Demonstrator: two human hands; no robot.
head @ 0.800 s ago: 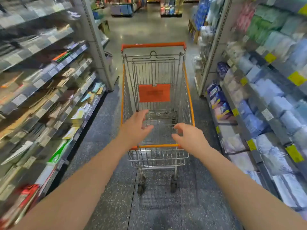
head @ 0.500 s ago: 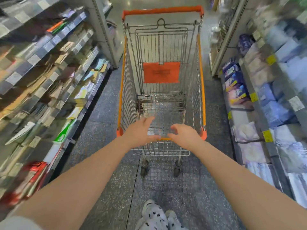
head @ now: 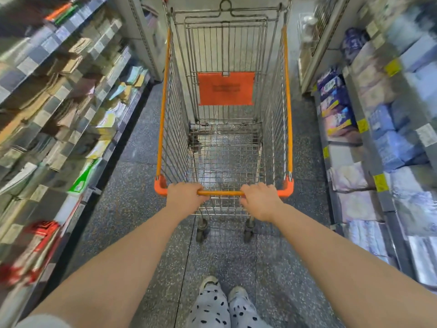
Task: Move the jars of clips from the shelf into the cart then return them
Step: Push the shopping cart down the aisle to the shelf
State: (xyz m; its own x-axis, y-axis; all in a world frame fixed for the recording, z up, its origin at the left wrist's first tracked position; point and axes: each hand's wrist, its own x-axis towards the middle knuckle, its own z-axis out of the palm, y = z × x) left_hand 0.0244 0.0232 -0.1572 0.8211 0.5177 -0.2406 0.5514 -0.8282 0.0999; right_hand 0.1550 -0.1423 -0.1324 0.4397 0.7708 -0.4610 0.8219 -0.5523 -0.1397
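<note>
Aisle, head view. You are standing behind the silver wire shopping cart with orange rails (head: 163, 110), both arms reaching forward. Your left hand (head: 186, 197) is curling over the orange handle bar (head: 221, 192) near the cart's left corner. Your right hand (head: 259, 201) is wrapping the same bar toward the right corner, knuckles up. A bare stretch of bar is showing between the two hands.

An orange rectangular placard (head: 226, 88) is hanging on the cart's far inner panel. The grey speckled floor (head: 132, 185) is showing through the basket mesh.

Left of the cart, tiered shelves of paper goods (head: 59, 102) are smearing with blur. Right of it, shelves of pale blue and white packs (head: 390, 143) are doing likewise. The jars of clips are not making themselves out on either side; too blurred to tell.

Your spotted trousers (head: 210, 308) are showing just behind the cart's rear wheels (head: 201, 230).
</note>
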